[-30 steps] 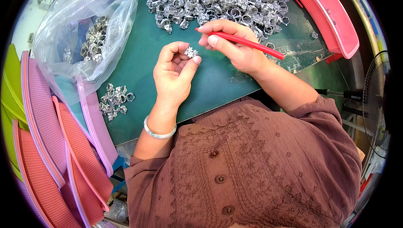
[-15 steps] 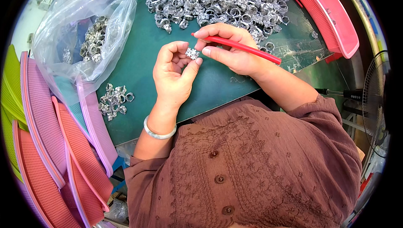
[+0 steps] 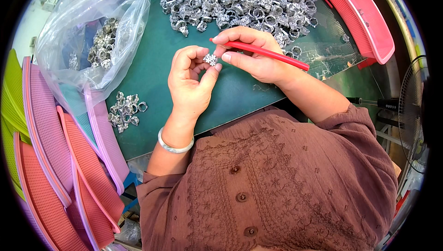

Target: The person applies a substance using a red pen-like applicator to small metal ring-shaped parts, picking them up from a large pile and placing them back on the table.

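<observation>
Between its thumb and index finger, my left hand (image 3: 190, 80) pinches a silvery ring (image 3: 211, 60) with a sparkling flower-like top. My right hand (image 3: 254, 57), just right of the ring, holds a long red rod-shaped tool (image 3: 267, 52) like a pencil. Its tip points left and sits slightly above the ring; whether the two touch I cannot tell. Beyond both hands lies a big heap of silvery rings (image 3: 244, 1). A small cluster of rings (image 3: 125, 111) rests on the table left of my left forearm.
A clear plastic bag (image 3: 129, 34) with more rings inside stands at the far left of the green table (image 3: 235, 105). Pink, purple and green perforated baskets (image 3: 46, 126) are stacked along the left. At the far right is a pink basket (image 3: 360, 15), with a fan (image 3: 412, 108) nearer.
The ring and the red tool have shifted very slightly in my fingers. Both hands keep nearly the same place and hold.
</observation>
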{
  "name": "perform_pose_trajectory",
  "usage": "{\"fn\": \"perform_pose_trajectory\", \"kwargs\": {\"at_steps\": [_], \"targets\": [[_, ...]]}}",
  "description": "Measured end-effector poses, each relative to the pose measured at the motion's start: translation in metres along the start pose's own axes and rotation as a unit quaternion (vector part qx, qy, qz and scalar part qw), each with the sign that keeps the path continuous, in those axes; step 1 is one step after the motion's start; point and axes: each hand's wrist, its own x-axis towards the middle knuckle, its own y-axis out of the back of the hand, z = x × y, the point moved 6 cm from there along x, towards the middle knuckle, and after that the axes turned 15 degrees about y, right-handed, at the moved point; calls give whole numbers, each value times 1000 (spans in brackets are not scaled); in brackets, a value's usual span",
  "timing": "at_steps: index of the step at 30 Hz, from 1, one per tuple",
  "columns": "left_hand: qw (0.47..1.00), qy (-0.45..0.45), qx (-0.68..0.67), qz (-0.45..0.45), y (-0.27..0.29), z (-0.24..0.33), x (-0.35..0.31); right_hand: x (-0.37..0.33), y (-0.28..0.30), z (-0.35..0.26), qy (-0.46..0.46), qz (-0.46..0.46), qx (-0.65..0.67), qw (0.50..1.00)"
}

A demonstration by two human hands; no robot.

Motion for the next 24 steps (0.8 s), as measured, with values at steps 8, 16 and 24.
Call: {"fn": "perform_pose_trajectory", "kwargs": {"at_steps": [8,16,24], "targets": [[998,7,-42,-44,1,1,2,0,-1,0,24,-3,1,1000],[983,97,-125,-87,-2,-5,2,-1,2,-3,39,11,-33,999],[976,118,-162,-85,-2,-6,3,2,3,-8,72,4,-58,996]]}}
